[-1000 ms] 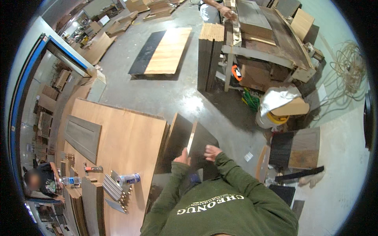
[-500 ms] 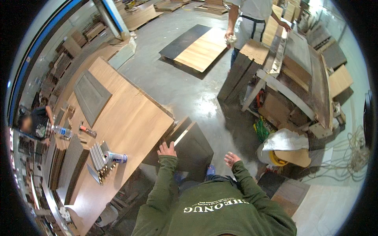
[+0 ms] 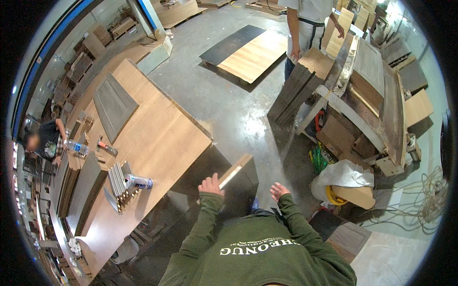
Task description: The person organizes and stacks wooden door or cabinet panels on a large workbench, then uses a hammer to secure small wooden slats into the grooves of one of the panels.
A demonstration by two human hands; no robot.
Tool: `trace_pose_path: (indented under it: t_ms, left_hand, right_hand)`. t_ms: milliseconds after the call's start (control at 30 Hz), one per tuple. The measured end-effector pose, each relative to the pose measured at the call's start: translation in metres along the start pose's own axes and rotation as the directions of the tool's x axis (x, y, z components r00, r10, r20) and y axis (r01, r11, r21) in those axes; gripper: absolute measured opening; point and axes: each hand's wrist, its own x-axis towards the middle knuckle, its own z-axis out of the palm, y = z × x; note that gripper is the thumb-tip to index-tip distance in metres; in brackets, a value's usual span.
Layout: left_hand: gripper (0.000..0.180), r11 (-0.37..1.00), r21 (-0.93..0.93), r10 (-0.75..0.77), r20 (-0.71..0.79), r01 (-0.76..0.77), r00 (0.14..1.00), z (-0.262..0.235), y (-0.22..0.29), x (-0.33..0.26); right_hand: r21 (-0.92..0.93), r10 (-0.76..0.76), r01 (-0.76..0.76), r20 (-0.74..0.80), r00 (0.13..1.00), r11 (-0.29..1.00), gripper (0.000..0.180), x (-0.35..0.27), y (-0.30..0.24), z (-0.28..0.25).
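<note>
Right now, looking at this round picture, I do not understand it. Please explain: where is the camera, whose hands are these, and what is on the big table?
The camera sits on a person's head and looks down, so the wide lens bends straight edges. The green sleeves at the bottom belong to that person. The left hand rests on the edge of a dark wooden panel standing on the floor. The right hand is open beside the panel and holds nothing. On the large wooden table lie a grey panel, a spray can, a hammer and a water bottle. Other people work nearby.
</note>
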Motion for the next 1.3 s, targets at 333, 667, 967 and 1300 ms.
trace_pose_path:
  t_ms: [333, 667, 967, 1300]
  left_hand:
    - [0.039, 0.929, -0.37, 0.1, 0.222, -0.011, 0.97, -0.007, -0.005, -0.014]
    - [0.045, 0.915, -0.366, -0.089, 0.227, 0.17, 0.97, 0.001, -0.091, 0.002]
    - [0.056, 0.94, -0.306, 0.008, -0.417, -0.149, 0.909, 0.029, -0.099, -0.021]
    - [0.081, 0.103, -0.947, -0.881, 0.054, 0.303, 0.469, 0.139, -0.166, -0.091]
  right_hand:
    - [0.062, -0.002, 0.009, -0.108, 0.994, 0.998, 0.051, -0.012, 0.011, -0.033]
    - [0.058, 0.004, 0.007, -0.189, 0.982, 0.998, 0.052, -0.009, 0.025, -0.075]
    - [-0.274, -0.04, 0.067, 0.103, 0.994, 0.959, 0.047, 0.034, -0.018, 0.046]
    - [-0.571, -0.398, 0.685, 0.558, 0.728, 0.452, 0.07, 0.053, -0.052, 0.254]
